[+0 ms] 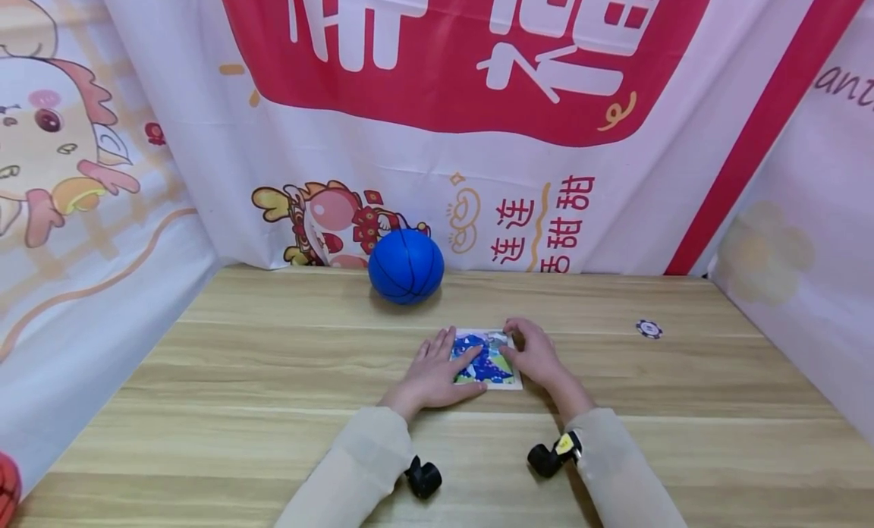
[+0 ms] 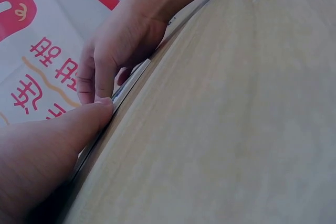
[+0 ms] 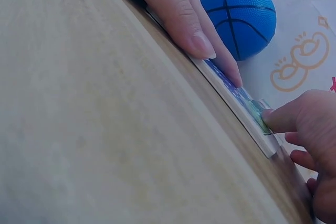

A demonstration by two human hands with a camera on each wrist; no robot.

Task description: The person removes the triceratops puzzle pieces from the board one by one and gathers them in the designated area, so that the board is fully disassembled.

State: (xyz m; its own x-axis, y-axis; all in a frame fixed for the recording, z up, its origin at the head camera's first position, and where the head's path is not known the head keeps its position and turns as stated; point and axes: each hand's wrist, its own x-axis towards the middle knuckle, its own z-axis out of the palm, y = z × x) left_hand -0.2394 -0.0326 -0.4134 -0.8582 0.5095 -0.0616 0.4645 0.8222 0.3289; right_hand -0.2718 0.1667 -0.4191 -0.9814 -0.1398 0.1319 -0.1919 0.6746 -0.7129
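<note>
On the counter (image 1: 232, 407), I've got left grip (image 1: 434, 375) splayed over the picture board (image 1: 490, 370), right grip (image 1: 539, 356) pinching its edge.

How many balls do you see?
2: one round blue ball with black lines, on the pale wooden table beyond the flat square colourful picture; one red ball with black lines, cut off at the head view's lower left edge. Others may be hidden.
</note>
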